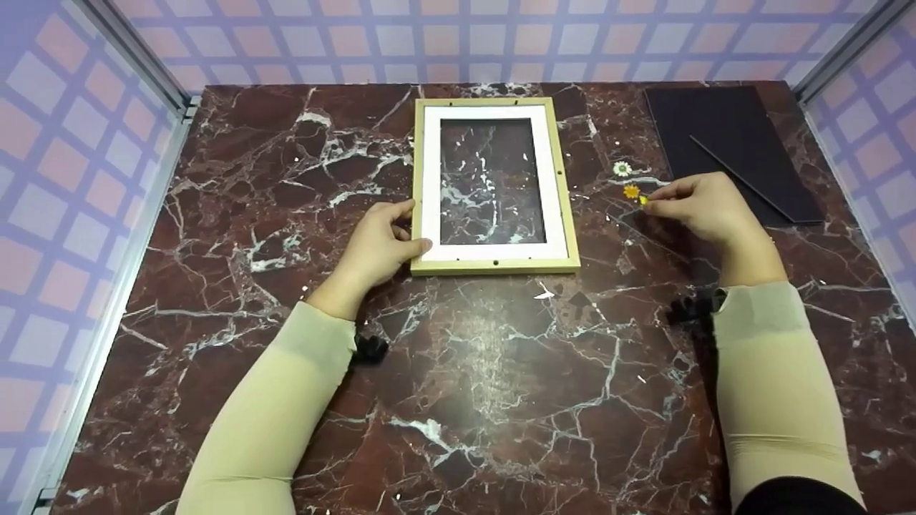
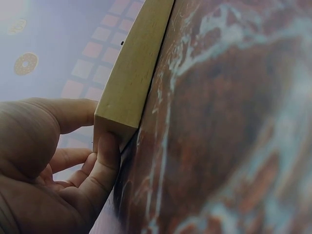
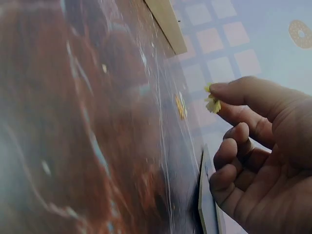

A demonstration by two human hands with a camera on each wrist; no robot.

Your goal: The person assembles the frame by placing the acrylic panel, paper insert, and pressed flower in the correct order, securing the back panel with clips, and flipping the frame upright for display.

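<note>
A light wooden picture frame with a white mat lies on the marbled table. My left hand grips its lower left side, the thumb reaching over onto the mat. From the left wrist view, the fingers hold the end of the wooden frame near its corner. To the right, my right hand pinches a small yellow flower between thumb and index finger, above the table in the right wrist view. An orange flower and a white daisy-like flower lie just beyond those fingertips.
At the back right lies a black panel, with a thin dark stick slanting across it. Checked walls enclose the table at the back and both sides.
</note>
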